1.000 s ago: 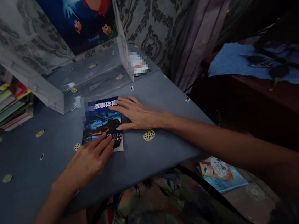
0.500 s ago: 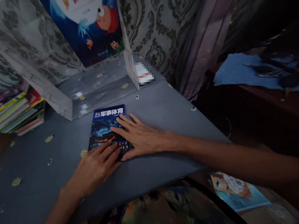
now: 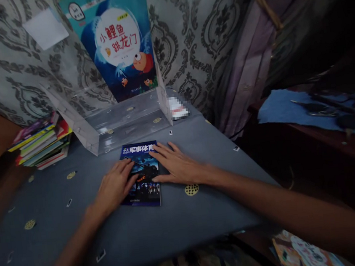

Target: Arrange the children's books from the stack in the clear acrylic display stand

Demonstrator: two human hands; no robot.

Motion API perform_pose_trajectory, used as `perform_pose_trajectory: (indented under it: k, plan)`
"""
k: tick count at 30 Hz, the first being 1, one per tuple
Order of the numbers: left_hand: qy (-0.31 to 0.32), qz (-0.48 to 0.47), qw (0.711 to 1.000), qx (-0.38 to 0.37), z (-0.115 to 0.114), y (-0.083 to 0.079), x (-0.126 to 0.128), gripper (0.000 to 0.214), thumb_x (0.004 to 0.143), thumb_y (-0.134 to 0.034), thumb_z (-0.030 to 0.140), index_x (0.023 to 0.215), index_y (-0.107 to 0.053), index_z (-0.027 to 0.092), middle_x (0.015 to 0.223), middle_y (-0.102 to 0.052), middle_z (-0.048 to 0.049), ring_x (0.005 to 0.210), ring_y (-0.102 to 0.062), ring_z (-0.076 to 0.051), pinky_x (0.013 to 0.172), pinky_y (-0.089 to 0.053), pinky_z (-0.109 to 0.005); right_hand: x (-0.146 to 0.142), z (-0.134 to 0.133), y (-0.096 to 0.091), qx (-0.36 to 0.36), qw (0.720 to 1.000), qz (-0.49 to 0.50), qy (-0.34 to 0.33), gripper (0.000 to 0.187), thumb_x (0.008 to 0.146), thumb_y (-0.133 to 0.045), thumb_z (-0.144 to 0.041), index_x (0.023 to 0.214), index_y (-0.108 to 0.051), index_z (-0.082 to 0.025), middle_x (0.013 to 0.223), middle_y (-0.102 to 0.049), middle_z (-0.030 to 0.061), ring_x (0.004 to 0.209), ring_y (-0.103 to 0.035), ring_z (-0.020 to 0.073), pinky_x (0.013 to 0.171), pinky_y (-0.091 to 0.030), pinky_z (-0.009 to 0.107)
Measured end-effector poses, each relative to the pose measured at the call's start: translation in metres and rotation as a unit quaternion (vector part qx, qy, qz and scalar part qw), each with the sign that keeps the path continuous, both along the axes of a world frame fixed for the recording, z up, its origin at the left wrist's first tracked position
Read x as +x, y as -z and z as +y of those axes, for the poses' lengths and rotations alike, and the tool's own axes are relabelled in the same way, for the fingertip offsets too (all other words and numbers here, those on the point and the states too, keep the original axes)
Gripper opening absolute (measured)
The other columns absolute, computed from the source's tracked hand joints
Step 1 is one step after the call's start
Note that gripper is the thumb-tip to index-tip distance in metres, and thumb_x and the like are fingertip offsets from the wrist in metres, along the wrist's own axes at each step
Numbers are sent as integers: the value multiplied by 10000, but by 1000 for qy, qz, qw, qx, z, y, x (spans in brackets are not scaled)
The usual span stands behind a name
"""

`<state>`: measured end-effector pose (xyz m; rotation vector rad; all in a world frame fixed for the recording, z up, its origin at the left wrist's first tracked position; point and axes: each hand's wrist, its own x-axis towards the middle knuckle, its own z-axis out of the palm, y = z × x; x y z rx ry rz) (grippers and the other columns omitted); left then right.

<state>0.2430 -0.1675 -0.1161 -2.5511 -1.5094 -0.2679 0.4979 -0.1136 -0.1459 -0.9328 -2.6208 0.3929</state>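
Note:
A dark blue booklet (image 3: pixel 145 191) with white Chinese characters and a battle picture lies flat and closed on the grey patterned tablecloth (image 3: pixel 186 221). My left hand (image 3: pixel 114 182) rests over its left edge, palm down, with the fingers extended and the thumb across the cover. On the opposite side, my right hand (image 3: pixel 179 166) lies with spread fingers, their tips on the right part of the cover. Neither hand grips the booklet. The cover's lower half shows between my hands.
Behind the booklet stands a clear acrylic rack (image 3: pixel 86 138), with a picture book (image 3: pixel 117 42) upright at its back. Several stacked books (image 3: pixel 41 141) sit to the left. A blue cloth (image 3: pixel 284 105) lies on a surface at right. Another picture book (image 3: pixel 304 251) is below the table's edge.
My left hand has moved from the booklet's lower part to its left edge. My right hand has shifted towards the right edge, uncovering the lower cover. The view has tilted upward.

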Motion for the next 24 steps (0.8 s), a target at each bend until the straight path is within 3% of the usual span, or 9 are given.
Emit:
perform_pose_trajectory:
  k: [5,10,17,24]
  plan:
    - [-56,5,998,7,40,7,-5,390,1035,-423,358,1291,-596,120,1367,-639,-157,1309,-579,-292,1086,-489,-470,1,1,2,25,1000,-1,15,871,902,-549,-709,1525,-388,-123,1591,-334,249,1509,-262,385,1207,-254,630]
    - [-53,9,998,26,51,12,3,357,1023,-442,295,1244,-619,77,1327,-653,-203,1291,-586,-324,1087,-473,-501,2,4,3,33,999,3,20,881,888,-560,-718,1512,-404,-115,1558,-377,266,1474,-326,406,1181,-290,645]
    - [-8,-25,999,31,62,18,8,341,1019,-437,268,1252,-620,99,1342,-646,-183,1285,-592,-297,1098,-480,-494,2,3,2,27,999,0,18,875,901,-570,-688,1536,-359,-124,1559,-376,260,1481,-315,397,1190,-265,642]
    - [64,-67,996,9,75,27,33,335,992,-442,206,1284,-598,157,1376,-624,-154,1300,-581,-283,1104,-487,-497,2,5,3,-4,1000,14,13,1033,884,-587,-696,1611,-147,-109,1600,-303,270,1509,-248,402,1186,-236,659]
